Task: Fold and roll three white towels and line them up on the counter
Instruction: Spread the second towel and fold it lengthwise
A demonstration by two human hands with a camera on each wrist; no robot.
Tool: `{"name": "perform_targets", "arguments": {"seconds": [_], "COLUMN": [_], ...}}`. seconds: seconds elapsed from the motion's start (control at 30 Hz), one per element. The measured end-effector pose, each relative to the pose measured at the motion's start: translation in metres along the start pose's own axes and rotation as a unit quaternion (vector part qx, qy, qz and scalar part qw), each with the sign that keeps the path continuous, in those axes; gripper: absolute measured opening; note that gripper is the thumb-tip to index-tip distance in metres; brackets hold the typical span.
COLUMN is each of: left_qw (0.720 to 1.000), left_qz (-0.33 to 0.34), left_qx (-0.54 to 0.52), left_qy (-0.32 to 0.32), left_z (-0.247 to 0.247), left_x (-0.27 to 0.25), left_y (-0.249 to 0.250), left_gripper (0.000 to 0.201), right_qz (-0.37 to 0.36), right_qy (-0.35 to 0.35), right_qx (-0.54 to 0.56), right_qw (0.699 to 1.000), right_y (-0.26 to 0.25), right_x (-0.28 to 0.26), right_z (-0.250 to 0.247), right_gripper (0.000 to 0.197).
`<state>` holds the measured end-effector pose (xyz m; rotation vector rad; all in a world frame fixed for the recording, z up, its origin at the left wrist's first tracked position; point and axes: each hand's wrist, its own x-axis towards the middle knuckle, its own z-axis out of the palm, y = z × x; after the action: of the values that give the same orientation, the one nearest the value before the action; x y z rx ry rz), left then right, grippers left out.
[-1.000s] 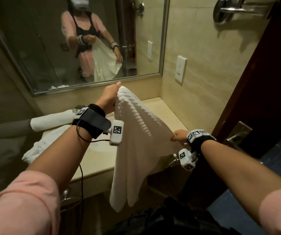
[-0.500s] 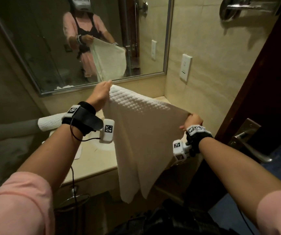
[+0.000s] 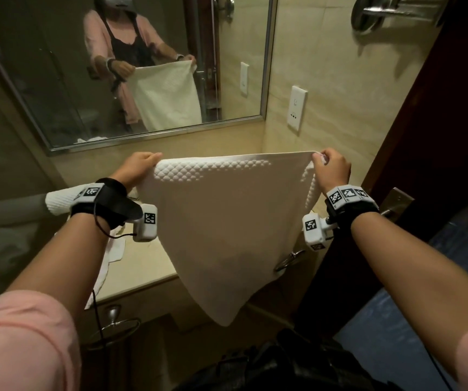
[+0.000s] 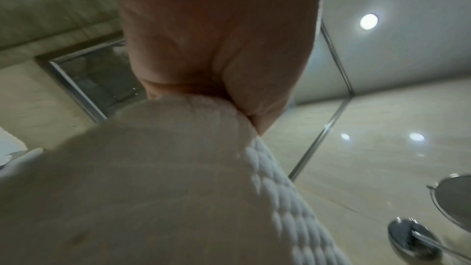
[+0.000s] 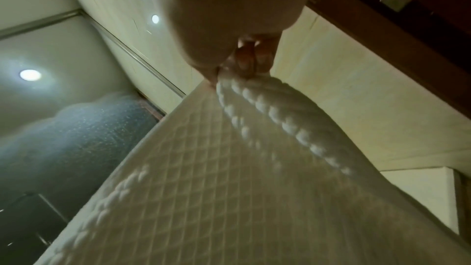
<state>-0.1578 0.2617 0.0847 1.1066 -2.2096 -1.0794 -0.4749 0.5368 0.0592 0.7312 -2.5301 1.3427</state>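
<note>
A white quilted towel [image 3: 227, 221] hangs spread in the air above the beige counter [image 3: 145, 263], its top edge level and its lower end dangling past the counter's front. My left hand [image 3: 139, 169] pinches the top left corner [image 4: 193, 112]. My right hand [image 3: 330, 167] pinches the top right corner [image 5: 229, 84]. A rolled white towel [image 3: 60, 201] lies at the counter's back left, partly hidden behind my left wrist. Another loose white towel [image 3: 105, 266] lies crumpled on the counter under my left forearm.
A mirror [image 3: 57, 80] covers the wall behind the counter. On the right tiled wall sits a socket plate [image 3: 297, 108]. A dark door with a metal handle [image 3: 396, 204] stands close to my right wrist. A chrome ring [image 3: 114, 331] hangs below the counter's front edge.
My right hand rose and moved outward with its corner. The towel went from hanging bunched to stretched flat between both hands, its top edge now level.
</note>
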Motion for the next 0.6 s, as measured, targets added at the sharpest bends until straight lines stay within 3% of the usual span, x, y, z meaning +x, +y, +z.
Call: {"name": "perform_targets", "arguments": {"seconds": [0.13, 0.27, 0.37, 0.6], "left_qw": [0.998, 0.993, 0.992, 0.992], "left_qz": [-0.033, -0.056, -0.056, -0.040], "left_qx": [-0.031, -0.080, -0.094, -0.105], "left_qy": [-0.047, -0.067, -0.066, -0.052], "left_z": [-0.006, -0.013, -0.018, -0.022], "left_x": [-0.006, -0.009, -0.013, -0.019], "left_y": [-0.009, -0.016, -0.014, -0.005], "left_gripper": [0.033, 0.028, 0.026, 0.024], "right_qz": [-0.014, -0.005, -0.010, -0.023], "right_qy": [-0.096, -0.138, -0.141, -0.101], "right_qx": [-0.037, -0.060, -0.084, -0.092], "right_qw": [0.995, 0.989, 0.986, 0.990], "right_y": [0.006, 0.007, 0.002, -0.014], "right_x": [-0.005, -0.016, -0.023, -0.022], "right_z": [-0.009, -0.007, -0.006, -0.010], "right_gripper": [0.026, 0.027, 0.017, 0.017]}}
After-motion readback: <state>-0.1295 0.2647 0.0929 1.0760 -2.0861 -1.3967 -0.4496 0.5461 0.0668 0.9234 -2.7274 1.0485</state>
